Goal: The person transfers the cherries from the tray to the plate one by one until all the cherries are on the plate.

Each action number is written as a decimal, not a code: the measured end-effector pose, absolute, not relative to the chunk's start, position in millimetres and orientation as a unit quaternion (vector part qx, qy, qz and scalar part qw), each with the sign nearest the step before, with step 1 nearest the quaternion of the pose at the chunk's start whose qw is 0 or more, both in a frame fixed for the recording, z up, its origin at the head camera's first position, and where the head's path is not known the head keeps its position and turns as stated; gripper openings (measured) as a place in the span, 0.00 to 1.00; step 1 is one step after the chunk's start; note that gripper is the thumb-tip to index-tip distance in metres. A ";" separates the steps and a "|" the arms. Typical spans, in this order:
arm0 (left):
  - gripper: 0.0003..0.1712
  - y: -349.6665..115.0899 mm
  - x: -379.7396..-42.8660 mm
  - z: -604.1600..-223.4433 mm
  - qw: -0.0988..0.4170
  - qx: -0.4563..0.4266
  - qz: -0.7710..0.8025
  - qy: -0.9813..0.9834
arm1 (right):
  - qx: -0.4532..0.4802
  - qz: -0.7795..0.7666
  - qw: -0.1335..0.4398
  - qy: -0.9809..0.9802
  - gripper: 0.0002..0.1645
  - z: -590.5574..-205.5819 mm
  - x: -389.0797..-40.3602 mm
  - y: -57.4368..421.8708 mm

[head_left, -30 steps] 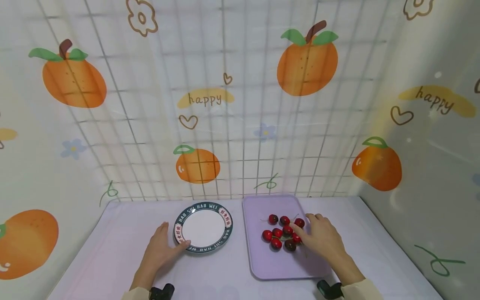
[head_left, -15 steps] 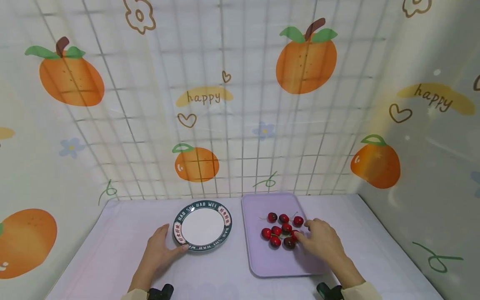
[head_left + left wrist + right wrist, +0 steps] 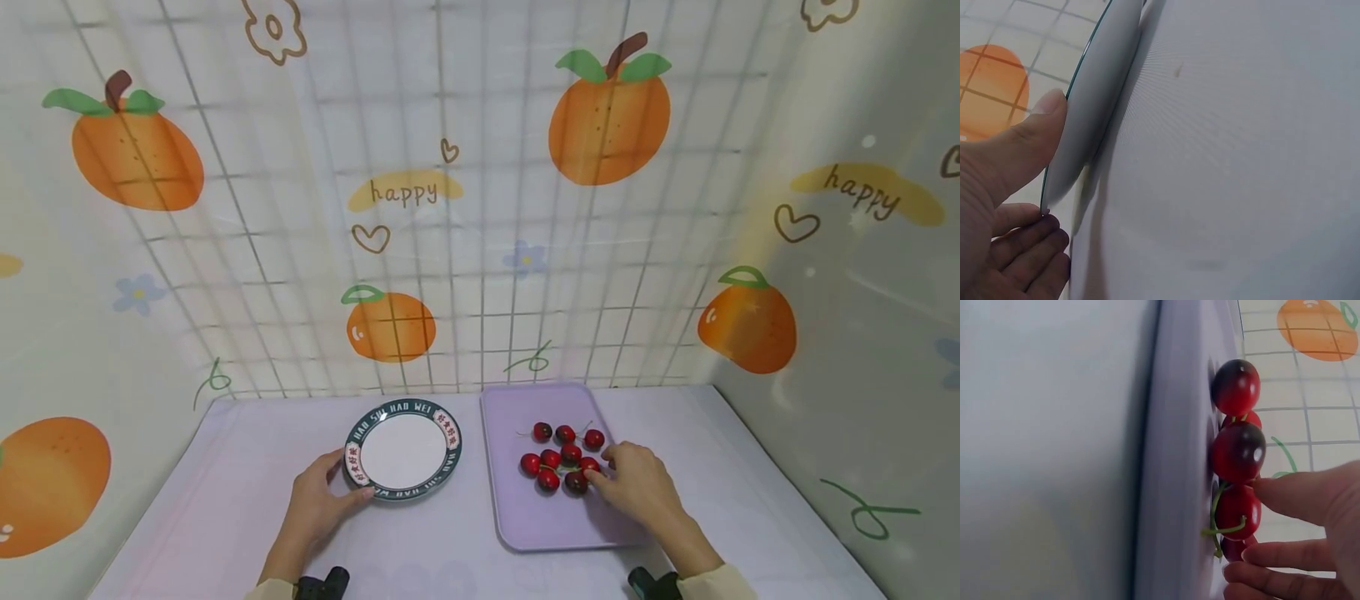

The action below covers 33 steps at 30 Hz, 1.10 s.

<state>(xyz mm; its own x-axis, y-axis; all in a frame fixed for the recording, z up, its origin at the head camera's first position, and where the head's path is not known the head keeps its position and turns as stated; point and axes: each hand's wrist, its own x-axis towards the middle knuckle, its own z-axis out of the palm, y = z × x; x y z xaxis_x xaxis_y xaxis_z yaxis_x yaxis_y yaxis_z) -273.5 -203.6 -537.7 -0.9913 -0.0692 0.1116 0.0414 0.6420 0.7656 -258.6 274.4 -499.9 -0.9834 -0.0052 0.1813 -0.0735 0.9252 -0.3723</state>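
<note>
My left hand (image 3: 320, 497) grips the near left edge of a round white plate (image 3: 402, 451) with a dark green patterned rim. In the left wrist view, the thumb (image 3: 1044, 125) lies against the rim and curled fingertips meet the edge lower down. Over the right side of a purple tray (image 3: 540, 529), my right hand (image 3: 645, 487) reaches to several dark red cherries (image 3: 548, 481). Its thumb and forefinger lie either side of a stemmed cherry (image 3: 1235, 512) in the right wrist view, thumb tip right at its skin. Another cherry (image 3: 1229, 550) behind is partly hidden by the fingers.
Plate and tray stand side by side on a white-covered table (image 3: 442, 550). A curtain (image 3: 465, 275) printed with oranges hangs behind and along both sides, with a wire grid showing through at the back. Other cherries lie close around the right fingers.
My right thumb and fingers have drawn closer together around a cherry at the cluster's right side. The left fingers have come in to the plate's left rim. The view has shifted slightly.
</note>
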 end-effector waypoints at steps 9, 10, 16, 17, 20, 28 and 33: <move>0.56 -204.2 -274.7 -538.4 0.062 0.022 -0.432 -0.900 | 0.017 0.202 0.074 -0.977 0.14 -500.9 -258.0 270.0; 0.55 -204.2 -274.7 -538.3 0.062 0.023 -0.433 -0.899 | 0.016 0.201 0.074 -0.977 0.13 -501.0 -258.0 269.6; 0.56 -205.7 -276.3 -539.3 0.062 0.025 -0.432 -0.900 | 0.021 0.204 0.085 -0.975 0.14 -501.8 -259.2 266.9; 0.56 -206.0 -276.5 -539.5 0.061 0.025 -0.430 -0.900 | 0.022 0.204 0.088 -0.975 0.15 -502.1 -259.7 266.6; 0.55 -206.3 -275.5 -538.8 0.061 0.023 -0.429 -0.901 | 0.024 0.204 0.094 -0.974 0.16 -502.5 -260.5 265.3; 0.54 -207.4 -274.6 -538.4 0.067 0.018 -0.433 -0.899 | 0.023 0.206 0.095 -0.974 0.17 -502.6 -262.7 263.1; 0.55 -208.2 -275.7 -538.4 0.065 0.019 -0.432 -0.900 | 0.026 0.209 0.099 -0.972 0.17 -503.4 -264.1 263.6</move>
<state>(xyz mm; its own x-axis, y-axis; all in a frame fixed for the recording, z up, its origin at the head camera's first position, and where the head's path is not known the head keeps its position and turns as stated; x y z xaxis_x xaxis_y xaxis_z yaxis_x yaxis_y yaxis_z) -275.7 -208.2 -538.4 -0.9909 -0.0900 0.1004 0.0220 0.6268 0.7789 -264.1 263.6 -503.4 -0.9790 -0.0086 0.2039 -0.0917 0.9110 -0.4020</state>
